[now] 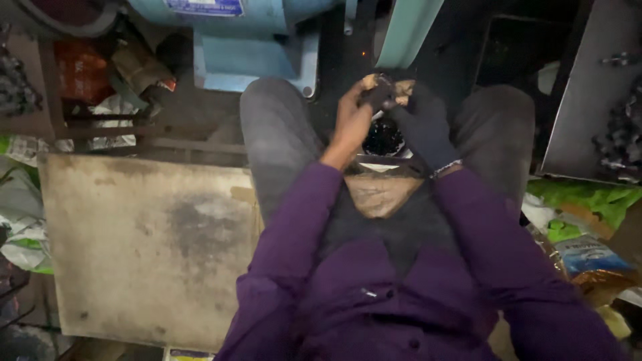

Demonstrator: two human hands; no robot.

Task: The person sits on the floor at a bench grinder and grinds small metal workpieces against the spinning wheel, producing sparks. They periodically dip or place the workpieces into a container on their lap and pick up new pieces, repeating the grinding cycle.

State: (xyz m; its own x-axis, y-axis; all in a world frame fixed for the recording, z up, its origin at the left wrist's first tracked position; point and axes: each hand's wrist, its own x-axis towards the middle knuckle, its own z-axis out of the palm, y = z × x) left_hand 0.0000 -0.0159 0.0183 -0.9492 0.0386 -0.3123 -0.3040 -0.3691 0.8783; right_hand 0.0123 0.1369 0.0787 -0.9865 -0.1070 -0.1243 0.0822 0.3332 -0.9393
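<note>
I sit with my knees apart, in a purple shirt. My left hand point(352, 115) is bare and my right hand point(422, 124) wears a dark glove. Both hands close together on a small dark piece point(378, 95) held up between my knees, close to the upright pale green belt point(406, 30) of a light blue grinding machine point(257, 47). A tiny orange spark shows near the belt. Below my hands sits a container of dark small parts point(383, 139). What the piece is cannot be made out.
A stained flat board point(147, 247) lies at my left. Tangled dark metal scraps point(618, 137) rest on a grey panel at the right. Green and printed bags point(582, 227) lie at the right; red and white bags point(83, 73) clutter the far left.
</note>
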